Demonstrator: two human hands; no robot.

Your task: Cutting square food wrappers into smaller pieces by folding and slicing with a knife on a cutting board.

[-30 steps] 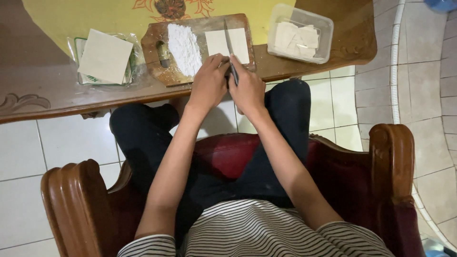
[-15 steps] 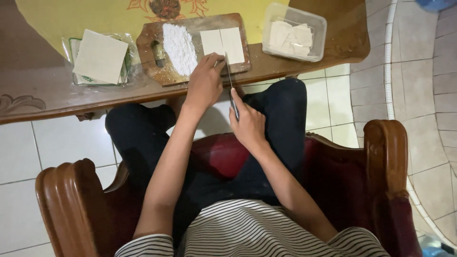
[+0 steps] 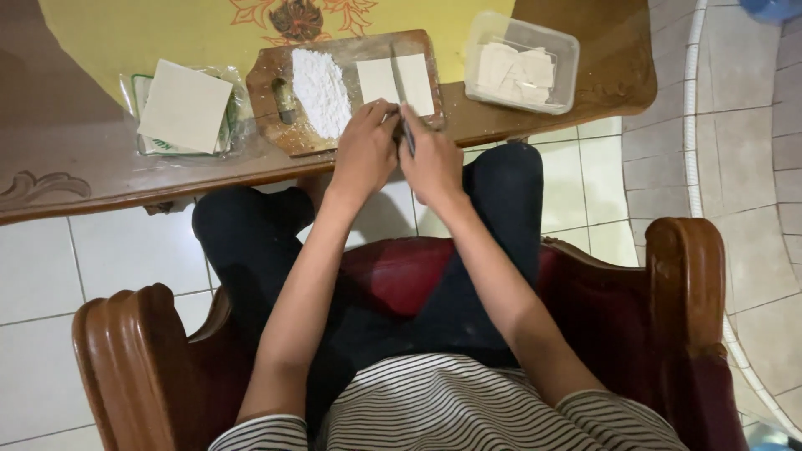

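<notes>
A wooden cutting board (image 3: 271,63) lies on the table with a pile of white flour (image 3: 320,79) and a pale square sheet (image 3: 376,79) cut into two halves. My left hand (image 3: 365,154) is at the board's near edge, its curled fingers pinning the sheet's near corner. Touching it on the right, my right hand (image 3: 432,160) is shut on a knife (image 3: 402,100). The thin blade points away from me along the gap between the two halves.
A stack of square sheets in a clear wrapper (image 3: 184,107) lies left of the board. A clear plastic tub (image 3: 568,50) with cut pieces stands to the right. The wooden table's edge (image 3: 100,196) runs over my knees. I sit in a chair with wooden arms (image 3: 681,276).
My right hand, which was drawn back towards my lap with the knife, has come forward to the board's edge beside my left hand. The blade lies over the sheet again.
</notes>
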